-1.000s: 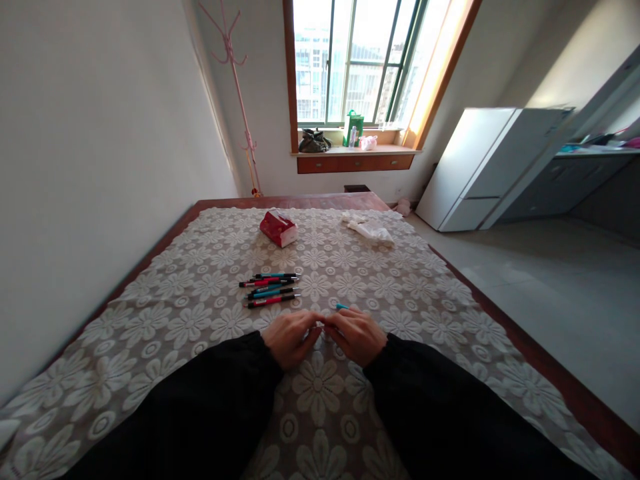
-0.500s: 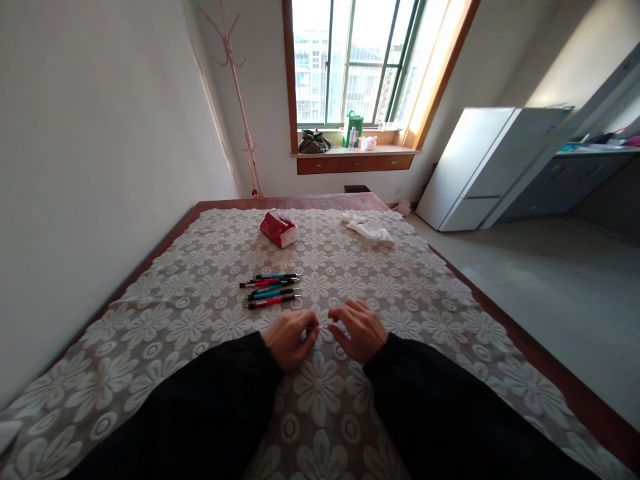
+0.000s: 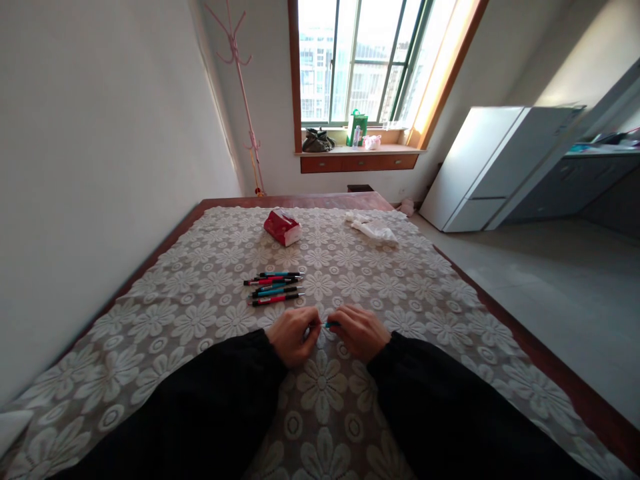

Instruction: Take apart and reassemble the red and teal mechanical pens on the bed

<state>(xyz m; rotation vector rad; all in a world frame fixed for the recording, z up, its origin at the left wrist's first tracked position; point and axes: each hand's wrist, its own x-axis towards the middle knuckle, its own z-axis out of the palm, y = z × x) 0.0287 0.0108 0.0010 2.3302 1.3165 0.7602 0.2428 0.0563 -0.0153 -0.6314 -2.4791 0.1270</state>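
Observation:
My left hand [image 3: 296,335] is closed in a pinch just above the lace tablecloth, thumb and forefinger on a thin pale piece that looks like a pen refill; most of it is hidden. Facing it, my right hand [image 3: 361,331] is closed around a blue pen part [image 3: 330,325], whose end pokes out toward the left fingertips. The thin piece bridges the small gap between the hands; whether it enters the blue part, I cannot tell. Beyond my left hand lies a loose pile of several pens [image 3: 274,291], red-and-black and blue-and-black, tips pointing right.
A red tissue pack [image 3: 281,228] and a crumpled white plastic bag [image 3: 374,231] lie farther back on the flowered tablecloth [image 3: 323,387]. A wall runs along the left. Past the table stand a pink coat rack [image 3: 243,93], a window sill with bags, and a white fridge [image 3: 480,167].
The blue pen part has come into view at my right fingertips, and the right fingers have closed in. My left hand keeps its pinch. The whole view has shifted slightly.

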